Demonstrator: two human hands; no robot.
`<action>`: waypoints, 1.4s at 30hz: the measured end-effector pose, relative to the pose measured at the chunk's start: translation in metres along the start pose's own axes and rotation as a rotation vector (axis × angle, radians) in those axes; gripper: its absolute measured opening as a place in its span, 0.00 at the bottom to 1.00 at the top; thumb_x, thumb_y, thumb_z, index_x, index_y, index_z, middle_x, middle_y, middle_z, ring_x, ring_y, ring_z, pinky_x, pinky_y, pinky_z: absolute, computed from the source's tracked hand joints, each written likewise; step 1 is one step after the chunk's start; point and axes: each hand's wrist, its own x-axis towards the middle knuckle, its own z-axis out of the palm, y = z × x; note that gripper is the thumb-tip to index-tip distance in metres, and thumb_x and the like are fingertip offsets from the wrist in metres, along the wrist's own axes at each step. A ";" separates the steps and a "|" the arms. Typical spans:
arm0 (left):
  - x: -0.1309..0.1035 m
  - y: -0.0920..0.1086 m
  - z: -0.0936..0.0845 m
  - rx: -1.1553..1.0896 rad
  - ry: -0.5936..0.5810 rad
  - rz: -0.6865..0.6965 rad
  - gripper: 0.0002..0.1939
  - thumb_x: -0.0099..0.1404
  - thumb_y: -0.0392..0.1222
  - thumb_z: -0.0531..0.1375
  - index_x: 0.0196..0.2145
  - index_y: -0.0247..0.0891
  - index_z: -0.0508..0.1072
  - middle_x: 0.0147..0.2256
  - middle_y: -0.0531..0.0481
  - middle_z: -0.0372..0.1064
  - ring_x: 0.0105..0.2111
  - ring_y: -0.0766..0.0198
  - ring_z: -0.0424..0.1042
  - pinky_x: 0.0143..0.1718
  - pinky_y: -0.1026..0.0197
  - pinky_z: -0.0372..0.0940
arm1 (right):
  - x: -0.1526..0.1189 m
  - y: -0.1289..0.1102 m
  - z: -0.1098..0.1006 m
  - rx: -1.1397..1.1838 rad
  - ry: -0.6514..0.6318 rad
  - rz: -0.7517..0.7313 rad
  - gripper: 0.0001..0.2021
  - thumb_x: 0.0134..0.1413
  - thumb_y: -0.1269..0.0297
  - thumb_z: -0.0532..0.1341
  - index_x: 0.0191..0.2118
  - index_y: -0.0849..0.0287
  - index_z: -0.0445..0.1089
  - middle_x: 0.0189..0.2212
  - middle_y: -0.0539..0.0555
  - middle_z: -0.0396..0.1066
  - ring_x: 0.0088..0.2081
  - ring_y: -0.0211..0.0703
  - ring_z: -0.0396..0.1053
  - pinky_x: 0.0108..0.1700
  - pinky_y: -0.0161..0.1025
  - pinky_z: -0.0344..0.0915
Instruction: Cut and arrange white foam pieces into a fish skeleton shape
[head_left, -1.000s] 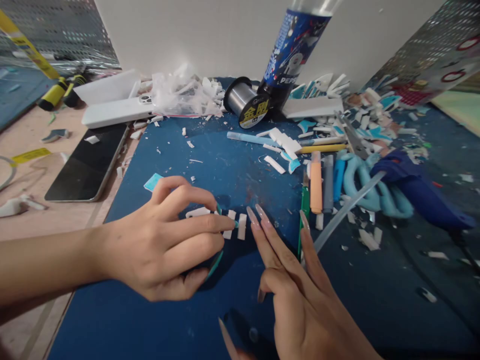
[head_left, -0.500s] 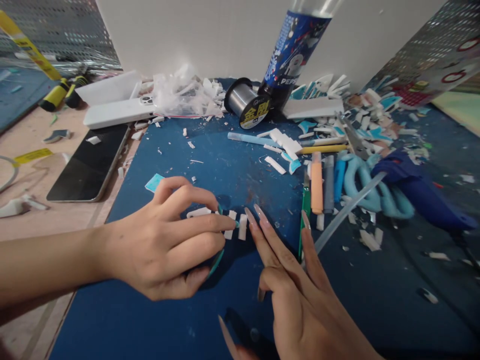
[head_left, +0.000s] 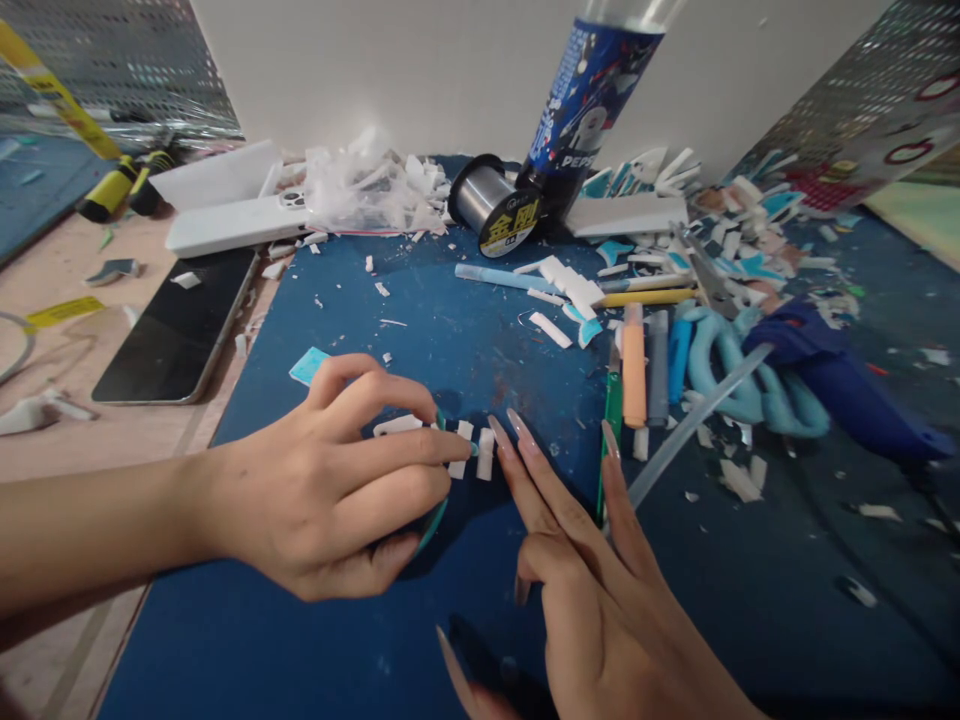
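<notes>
Blue mat (head_left: 337,310), scraps (head_left: 750,220) along far side; bottle (head_left: 592,90) & spool (head_left: 484,200) at back. My L hand (head_left: 337,480) palm-down, half-curled; teal edge (head_left: 433,527) shows by thumb, can't tell if I'm gripping it. White strip (head_left: 459,460) at my L fingertip, 2nd strip (head_left: 485,456) betw. hands. My R hand (head_left: 592,590) partly spread, holding nothing, two fingertips just beside 2nd strip; green-handled tool (head_left: 613,398) nr another finger.

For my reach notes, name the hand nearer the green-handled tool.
Right. The right hand is beside the green-handled tool, partly overlapping it in view; contact is unclear. The left hand is well left of the tool, at the white strips.
</notes>
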 end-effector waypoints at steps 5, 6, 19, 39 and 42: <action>-0.001 0.000 0.000 0.002 0.008 0.003 0.07 0.60 0.36 0.56 0.37 0.35 0.67 0.44 0.43 0.74 0.44 0.47 0.64 0.41 0.45 0.55 | 0.000 -0.002 0.000 0.041 0.026 0.042 0.11 0.56 0.58 0.60 0.32 0.61 0.61 0.57 0.79 0.61 0.64 0.67 0.52 0.63 0.71 0.44; -0.001 0.000 0.000 0.003 0.013 0.002 0.07 0.59 0.36 0.56 0.37 0.35 0.67 0.44 0.43 0.74 0.44 0.47 0.64 0.41 0.46 0.56 | 0.000 -0.001 0.000 0.040 0.027 0.044 0.11 0.56 0.58 0.60 0.32 0.60 0.61 0.57 0.80 0.61 0.64 0.66 0.53 0.63 0.71 0.45; 0.000 -0.005 0.004 -0.240 -0.028 -0.332 0.25 0.57 0.42 0.62 0.48 0.38 0.55 0.50 0.37 0.64 0.49 0.46 0.60 0.45 0.42 0.59 | 0.023 0.025 -0.011 0.019 0.251 0.082 0.13 0.48 0.64 0.64 0.34 0.56 0.57 0.51 0.69 0.70 0.59 0.64 0.60 0.57 0.66 0.58; 0.000 -0.006 0.003 -0.257 -0.058 -0.378 0.18 0.59 0.41 0.61 0.43 0.37 0.56 0.47 0.40 0.65 0.47 0.51 0.60 0.46 0.46 0.58 | 0.037 0.044 -0.008 0.111 0.228 -0.033 0.18 0.48 0.71 0.64 0.40 0.58 0.53 0.42 0.64 0.69 0.46 0.56 0.65 0.50 0.66 0.63; 0.000 -0.006 0.004 -0.256 -0.052 -0.385 0.18 0.59 0.42 0.61 0.43 0.37 0.57 0.47 0.40 0.65 0.48 0.51 0.60 0.45 0.48 0.58 | 0.037 0.044 -0.008 0.101 0.226 -0.031 0.18 0.49 0.71 0.64 0.40 0.58 0.54 0.42 0.64 0.69 0.46 0.56 0.65 0.50 0.65 0.64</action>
